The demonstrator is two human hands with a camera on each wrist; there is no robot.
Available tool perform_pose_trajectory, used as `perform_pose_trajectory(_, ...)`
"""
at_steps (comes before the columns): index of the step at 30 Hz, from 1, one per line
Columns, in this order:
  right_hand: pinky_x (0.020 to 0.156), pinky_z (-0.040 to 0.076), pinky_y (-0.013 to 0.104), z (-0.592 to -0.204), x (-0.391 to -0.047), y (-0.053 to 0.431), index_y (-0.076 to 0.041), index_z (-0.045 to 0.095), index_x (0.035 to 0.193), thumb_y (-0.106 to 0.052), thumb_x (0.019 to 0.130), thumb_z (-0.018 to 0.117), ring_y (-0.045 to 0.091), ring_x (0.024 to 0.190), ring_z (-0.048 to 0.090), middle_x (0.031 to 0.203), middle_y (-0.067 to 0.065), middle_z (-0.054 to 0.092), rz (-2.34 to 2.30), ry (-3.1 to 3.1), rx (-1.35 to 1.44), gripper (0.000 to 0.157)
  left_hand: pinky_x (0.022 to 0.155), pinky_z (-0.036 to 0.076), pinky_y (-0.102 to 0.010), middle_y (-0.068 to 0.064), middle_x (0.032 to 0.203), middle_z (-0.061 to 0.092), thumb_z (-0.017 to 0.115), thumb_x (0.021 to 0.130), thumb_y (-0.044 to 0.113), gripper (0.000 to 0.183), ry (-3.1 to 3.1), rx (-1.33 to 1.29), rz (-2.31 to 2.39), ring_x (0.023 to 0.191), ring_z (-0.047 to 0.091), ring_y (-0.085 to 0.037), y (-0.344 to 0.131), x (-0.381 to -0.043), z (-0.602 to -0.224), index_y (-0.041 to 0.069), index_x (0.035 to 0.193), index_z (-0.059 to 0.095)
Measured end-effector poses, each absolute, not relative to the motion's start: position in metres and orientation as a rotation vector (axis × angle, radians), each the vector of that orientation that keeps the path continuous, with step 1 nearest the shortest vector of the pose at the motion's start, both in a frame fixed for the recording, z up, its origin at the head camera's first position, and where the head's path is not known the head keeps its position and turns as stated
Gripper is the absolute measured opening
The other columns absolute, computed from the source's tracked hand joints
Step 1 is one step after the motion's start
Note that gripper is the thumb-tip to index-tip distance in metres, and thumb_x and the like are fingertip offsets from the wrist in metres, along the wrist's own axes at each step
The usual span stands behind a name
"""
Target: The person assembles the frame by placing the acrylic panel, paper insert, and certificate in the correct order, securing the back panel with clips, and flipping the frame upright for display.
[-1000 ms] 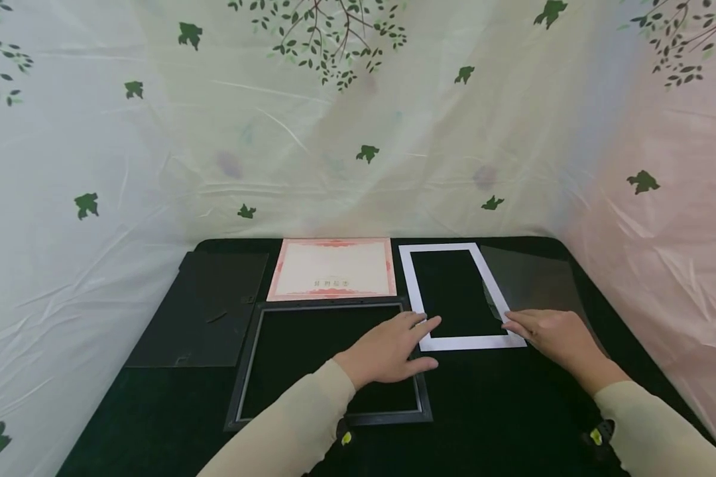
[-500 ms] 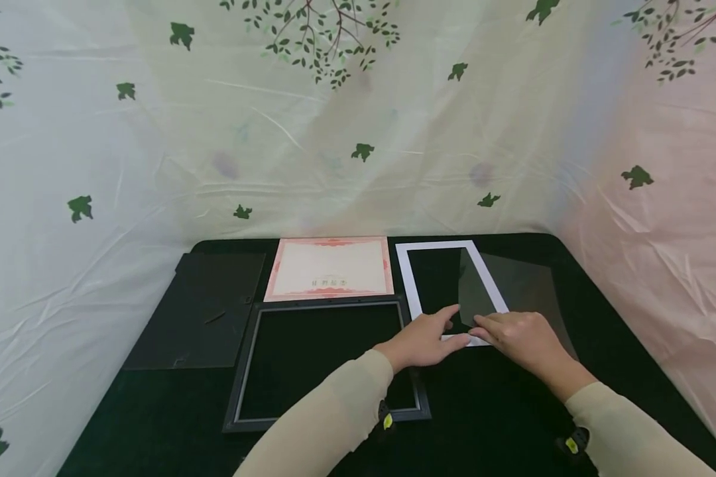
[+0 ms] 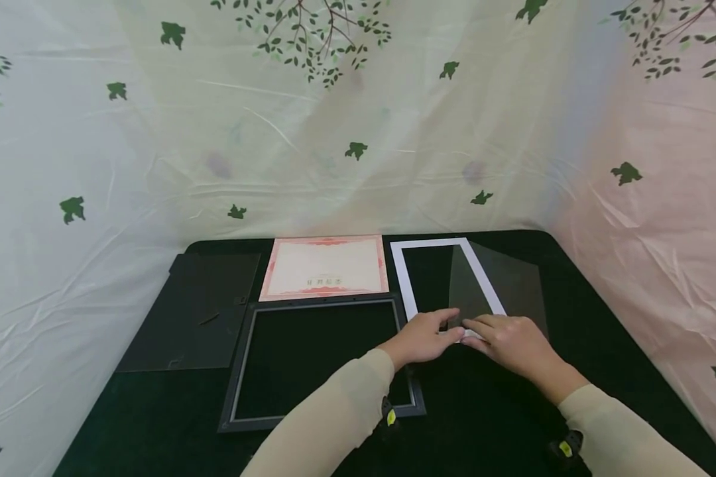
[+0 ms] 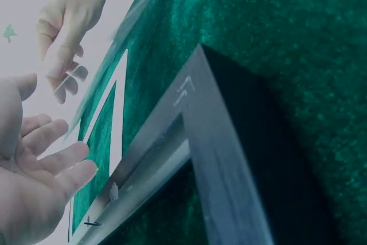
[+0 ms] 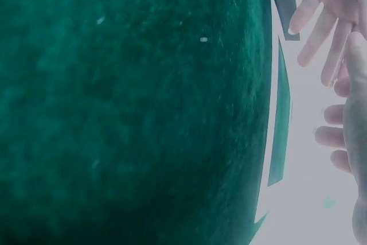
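A clear sheet slants over the right part of a white rectangular mat. My right hand pinches the sheet by its near edge between thumb and fingers. Just left of it is my left hand, fingers extended and spread, close to the sheet's near left corner. In the left wrist view, the left hand is palm up with nothing in it, and the right hand holds the thin sheet's edge. The mat's near side is partly hidden by the hands.
An empty dark picture frame lies left of the mat, partly under the left forearm. Behind it is a certificate with a red border. A black backing board lies at the left. Patterned cloth hangs behind the dark green table.
The right hand has moved left, drawing the clear sheet across the mat. The left hand has moved right from the frame's edge toward the sheet's corner.
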State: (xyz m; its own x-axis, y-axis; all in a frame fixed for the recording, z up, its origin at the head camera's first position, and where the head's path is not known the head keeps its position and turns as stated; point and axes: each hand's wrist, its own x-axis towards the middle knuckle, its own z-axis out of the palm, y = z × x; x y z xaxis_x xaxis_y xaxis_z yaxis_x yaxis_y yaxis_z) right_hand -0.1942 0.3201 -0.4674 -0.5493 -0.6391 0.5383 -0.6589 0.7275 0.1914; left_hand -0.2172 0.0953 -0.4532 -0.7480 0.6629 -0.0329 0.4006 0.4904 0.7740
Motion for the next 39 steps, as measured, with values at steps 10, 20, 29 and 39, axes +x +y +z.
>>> perform_pose_trajectory(10, 0.075, 0.054, 0.049, -0.471, -0.188, 0.356, -0.013, 0.069, 0.116, -0.041, 0.087, 0.069, 0.030, 0.093, 0.065, 0.107, 0.012, 0.068, 0.196, -2.664, 0.498, 0.040, 0.091, 0.048, -0.025, 0.004, 0.136, 0.056, 0.055, 0.099, 0.024, 0.043, 2.362, 0.813, 1.471, 0.111, 0.058, -0.006, 0.083, -0.213, -0.446, 0.017, 0.141, 0.048)
perform_pose_trajectory(20, 0.092, 0.039, 0.064, -0.477, -0.192, 0.373, -0.009, 0.061, 0.126, -0.043, 0.092, 0.063, 0.040, 0.117, 0.048, 0.127, 0.020, 0.056, 0.536, -2.752, 0.268, 0.047, 0.079, 0.054, -0.025, 0.005, 0.132, 0.058, 0.052, 0.098, 0.004, 0.045, 2.070, 0.628, 1.872, 0.095, 0.068, -0.010, 0.060, -0.205, -0.440, 0.021, 0.139, 0.050)
perform_pose_trajectory(29, 0.094, 0.033, 0.066, -0.486, -0.205, 0.372, -0.007, 0.057, 0.130, -0.037, 0.095, 0.061, 0.044, 0.121, 0.043, 0.133, 0.022, 0.050, 0.744, -2.638, 0.210, 0.046, 0.081, 0.055, -0.032, -0.003, 0.133, 0.058, 0.050, 0.096, -0.003, 0.046, 1.863, 0.525, 2.110, 0.096, 0.069, -0.024, 0.035, -0.207, -0.441, 0.018, 0.138, 0.052)
perform_pose_trajectory(39, 0.099, 0.030, 0.065, -0.473, -0.226, 0.358, -0.014, 0.051, 0.139, -0.039, 0.093, 0.062, 0.041, 0.131, 0.037, 0.145, 0.018, 0.040, 0.911, -2.582, 0.125, 0.053, 0.073, 0.056, -0.033, -0.011, 0.128, 0.060, 0.044, 0.100, 0.003, 0.038, 1.821, 0.479, 2.283, 0.089, 0.068, -0.024, -0.023, -0.219, -0.423, 0.014, 0.134, 0.055)
